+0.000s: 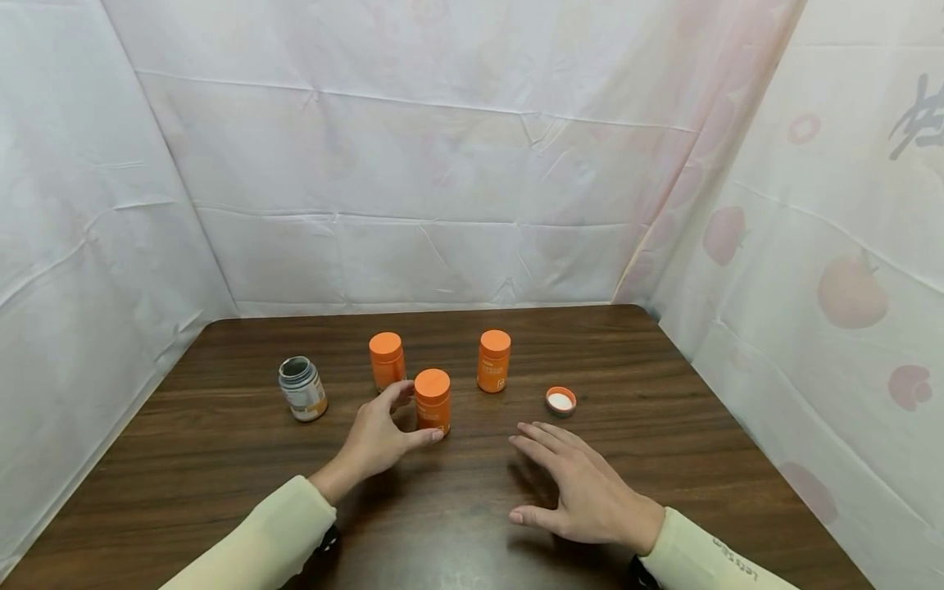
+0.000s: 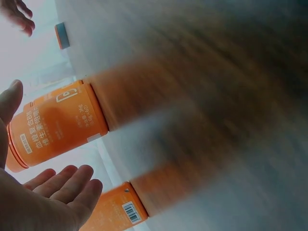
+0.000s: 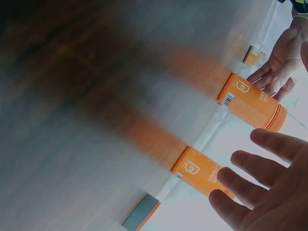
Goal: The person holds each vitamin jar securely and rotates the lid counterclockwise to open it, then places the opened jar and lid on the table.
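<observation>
My left hand (image 1: 376, 434) is spread about an orange capped bottle (image 1: 433, 401), thumb on the near side and fingers behind. In the left wrist view the fingers (image 2: 72, 190) stand apart from that bottle (image 2: 60, 122), and the thumb lies near its cap end. My right hand (image 1: 578, 487) hovers over the table, fingers extended, holding nothing. A second orange bottle (image 1: 387, 356) stands just behind the left fingers. The third orange bottle (image 1: 493, 360) is further right. Beyond the right fingertips lies an upturned grey-and-orange lid (image 1: 561, 401) with a white inside.
An uncapped grey bottle (image 1: 302, 389) with an orange lower label stands at the left of the dark wooden table (image 1: 457, 524). White sheeting (image 1: 413, 180) hangs behind the table and along both sides.
</observation>
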The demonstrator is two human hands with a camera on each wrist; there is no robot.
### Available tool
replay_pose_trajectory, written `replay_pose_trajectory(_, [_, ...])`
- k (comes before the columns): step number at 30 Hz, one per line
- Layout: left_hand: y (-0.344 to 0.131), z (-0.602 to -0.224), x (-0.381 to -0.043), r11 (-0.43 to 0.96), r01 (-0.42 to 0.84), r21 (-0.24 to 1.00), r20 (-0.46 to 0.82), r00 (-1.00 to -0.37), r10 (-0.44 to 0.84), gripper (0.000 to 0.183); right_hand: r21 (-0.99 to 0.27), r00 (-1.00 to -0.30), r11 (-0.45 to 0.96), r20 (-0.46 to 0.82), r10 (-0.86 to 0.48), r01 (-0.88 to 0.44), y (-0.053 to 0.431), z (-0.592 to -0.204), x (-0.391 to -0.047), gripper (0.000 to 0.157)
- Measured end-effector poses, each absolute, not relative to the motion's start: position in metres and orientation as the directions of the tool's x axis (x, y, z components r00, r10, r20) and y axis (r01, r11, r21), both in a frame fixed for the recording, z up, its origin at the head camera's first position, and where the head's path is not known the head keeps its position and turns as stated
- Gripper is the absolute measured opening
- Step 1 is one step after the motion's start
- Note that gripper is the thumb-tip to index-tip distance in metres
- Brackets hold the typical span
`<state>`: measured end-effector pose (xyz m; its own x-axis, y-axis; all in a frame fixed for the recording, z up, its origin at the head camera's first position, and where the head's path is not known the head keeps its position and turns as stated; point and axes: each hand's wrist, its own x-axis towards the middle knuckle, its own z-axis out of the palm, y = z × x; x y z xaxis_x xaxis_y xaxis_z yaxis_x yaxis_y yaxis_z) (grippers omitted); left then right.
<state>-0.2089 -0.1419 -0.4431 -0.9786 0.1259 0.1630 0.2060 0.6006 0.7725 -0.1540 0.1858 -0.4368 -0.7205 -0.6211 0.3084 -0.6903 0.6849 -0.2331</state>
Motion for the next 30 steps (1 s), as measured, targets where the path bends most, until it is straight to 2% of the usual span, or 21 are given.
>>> replay_pose_trajectory(12, [-0.136,-0.446,-0.214,0.547,0.228,0.805,0.185,-0.974,0.133,0.083,-0.234,-0.716,0.680,0.316,-0.623,-0.695,0.185,-0.437,-0.154,0.084])
replay_pose_trajectory(24, [-0.132,-0.448,-0.218,0.543,0.194,0.817,0.151,-0.981,0.124,0.084,-0.235,-0.723,0.687,0.314,-0.616,-0.687,0.185,-0.438,-0.154,0.084])
replay_pose_trajectory(30, [-0.129,-0.448,-0.219,0.526,0.181,0.831,0.144,-0.983,0.111,0.079,-0.232,-0.715,0.681,0.321,-0.621,-0.695,0.185,-0.440,-0.154,0.084])
